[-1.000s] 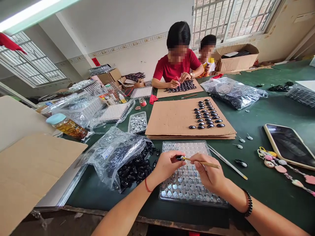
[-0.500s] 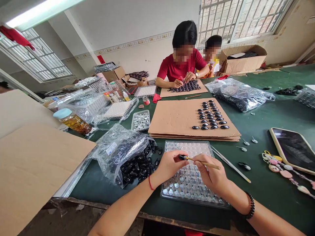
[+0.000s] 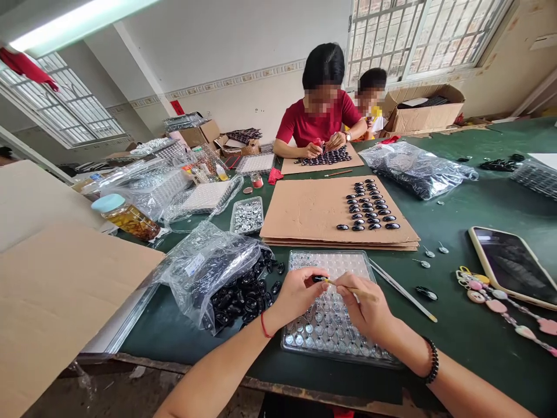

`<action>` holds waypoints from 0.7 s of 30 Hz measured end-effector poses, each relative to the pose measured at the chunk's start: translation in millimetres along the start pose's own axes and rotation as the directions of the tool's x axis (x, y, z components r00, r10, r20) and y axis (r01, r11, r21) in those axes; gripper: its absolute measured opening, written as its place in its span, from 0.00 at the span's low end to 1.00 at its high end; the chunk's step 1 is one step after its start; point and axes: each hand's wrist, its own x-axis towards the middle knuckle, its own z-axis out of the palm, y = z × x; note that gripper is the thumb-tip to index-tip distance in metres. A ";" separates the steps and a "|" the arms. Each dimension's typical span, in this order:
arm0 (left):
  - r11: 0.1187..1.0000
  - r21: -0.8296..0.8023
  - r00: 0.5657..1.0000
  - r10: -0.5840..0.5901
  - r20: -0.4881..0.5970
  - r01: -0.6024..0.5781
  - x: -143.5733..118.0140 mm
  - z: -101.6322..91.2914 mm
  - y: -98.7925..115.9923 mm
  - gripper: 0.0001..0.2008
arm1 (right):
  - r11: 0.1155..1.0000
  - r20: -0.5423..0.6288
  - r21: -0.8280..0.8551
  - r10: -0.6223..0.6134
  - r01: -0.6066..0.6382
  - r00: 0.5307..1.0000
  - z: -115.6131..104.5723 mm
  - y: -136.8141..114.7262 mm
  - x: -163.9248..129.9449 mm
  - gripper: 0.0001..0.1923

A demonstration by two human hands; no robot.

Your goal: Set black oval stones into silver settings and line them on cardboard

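Observation:
Between the thumb and fingers of my left hand [image 3: 298,295] is a small glossy black oval piece [image 3: 319,278]. My right hand [image 3: 368,305] pinches a thin wooden stick [image 3: 359,291], whose tip meets the right end of that piece; what the tip is made of is too small to tell. Both hands are above a clear plastic tray [image 3: 339,347] with rows of round cells, many holding small round clear or silvery parts. Left of the tray, a pile of black oval pieces [image 3: 243,305] spills from a clear plastic bag [image 3: 191,273].
Rows of black ovals lie on stacked cardboard [image 3: 300,206] beyond the tray. A tub of silvery parts [image 3: 247,216] stands left of it. At right are tweezers [image 3: 407,292], a loose black oval [image 3: 426,293] and a phone [image 3: 513,255]. Across the table a co-worker [image 3: 319,122] handles similar pieces.
The view has shifted slightly, moving the table's contents a little to the left. The stick has turned slightly in my right hand, while its tip stays at the black oval piece.

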 end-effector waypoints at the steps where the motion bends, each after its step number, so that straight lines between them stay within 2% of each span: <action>1: 1.000 -0.027 1.000 -0.005 0.022 0.005 0.6 0.4 -0.7 0.14 | 0.991 -0.014 0.098 0.093 -0.091 0.996 -0.3 1.3 1.7 0.08; 2: 0.998 -0.052 0.999 -0.015 0.041 0.017 1.2 0.7 -1.3 0.13 | 0.953 -0.016 0.228 0.210 -0.201 0.978 -0.9 3.1 4.3 0.09; 3: 0.997 -0.071 0.998 -0.030 0.056 0.034 1.9 0.7 -1.7 0.13 | 0.871 0.007 0.378 0.336 -0.314 0.942 -2.0 5.1 7.6 0.10; 5: 0.995 -0.081 0.996 -0.059 0.064 0.064 3.3 -0.4 -2.1 0.12 | 0.586 0.112 0.659 0.543 -0.471 0.833 -4.9 9.5 15.3 0.13; 7: 0.995 -0.067 0.997 -0.068 0.036 0.070 5.3 -3.5 -1.8 0.11 | 0.290 0.193 0.838 0.635 -0.462 0.748 -8.4 12.0 21.9 0.13; 8: 0.995 -0.069 0.998 -0.068 0.012 0.069 6.8 -5.7 -1.5 0.11 | 0.190 0.204 0.888 0.656 -0.420 0.727 -10.1 11.8 24.1 0.13; 9: 0.994 -0.082 0.997 -0.069 -0.014 0.068 9.2 -8.3 -1.1 0.12 | 0.130 0.197 0.918 0.670 -0.374 0.716 -11.6 10.5 25.5 0.13; 11: 0.990 -0.122 0.996 -0.073 -0.051 0.066 17.6 -13.5 0.2 0.13 | 0.107 0.174 0.939 0.674 -0.328 0.718 -13.4 5.2 26.0 0.13; 13: 0.993 -0.106 0.996 -0.059 -0.060 0.053 32.9 -17.4 2.3 0.14 | 0.151 0.162 0.928 0.657 -0.339 0.737 -13.3 -1.6 24.7 0.14; 15: 0.999 0.041 0.996 -0.005 -0.086 0.009 56.2 -19.0 4.9 0.15 | 0.214 0.150 0.907 0.639 -0.362 0.754 -11.1 -7.0 22.7 0.15; 18: 0.951 0.307 0.981 0.090 -0.175 -0.032 100.5 -16.9 6.6 0.13 | 0.291 0.153 0.866 0.621 -0.407 0.769 -3.9 -9.0 20.0 0.17; 21: 0.914 0.406 0.967 0.116 -0.227 -0.014 140.2 -11.4 3.8 0.07 | 0.352 0.162 0.825 0.601 -0.442 0.782 5.4 -5.7 18.7 0.19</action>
